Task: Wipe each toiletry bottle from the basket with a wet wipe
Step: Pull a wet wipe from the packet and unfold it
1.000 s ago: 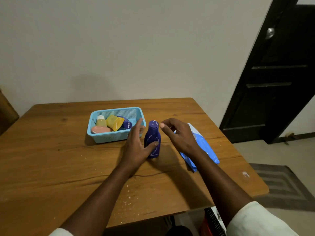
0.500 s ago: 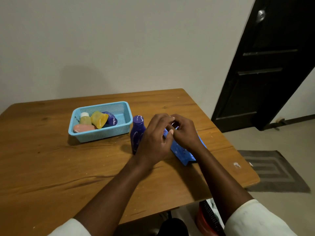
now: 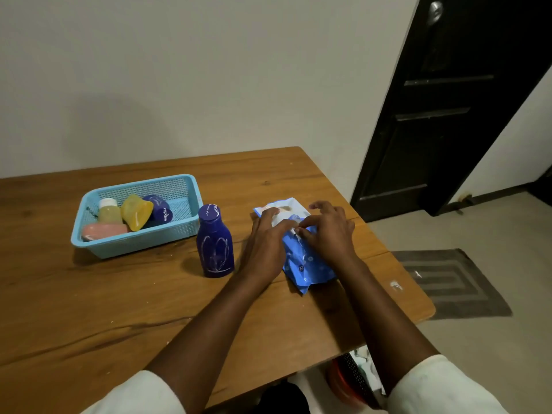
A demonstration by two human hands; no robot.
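Observation:
A dark blue toiletry bottle (image 3: 214, 246) stands upright on the wooden table (image 3: 89, 309), just right of the light blue basket (image 3: 134, 243). In the basket lie a yellow bottle (image 3: 136, 212), a pink one (image 3: 103, 230), a small white-capped one (image 3: 109, 210) and a dark blue one (image 3: 159, 209). A blue wet wipe pack (image 3: 310, 264) lies to the right of the standing bottle. My left hand (image 3: 264, 246) rests on the pack with fingers stretched over its top. My right hand (image 3: 331, 234) pinches the pack at its opening, where some white shows.
The table's right edge runs close to my right hand. Beyond it are a black door (image 3: 448, 100) and a grey floor mat (image 3: 448, 282). A dark mesh bin (image 3: 349, 380) sits under the table's near corner.
My left hand let go of the dark blue bottle and moved right onto the wipe pack. My right hand settled on the pack too. The camera view shifted right.

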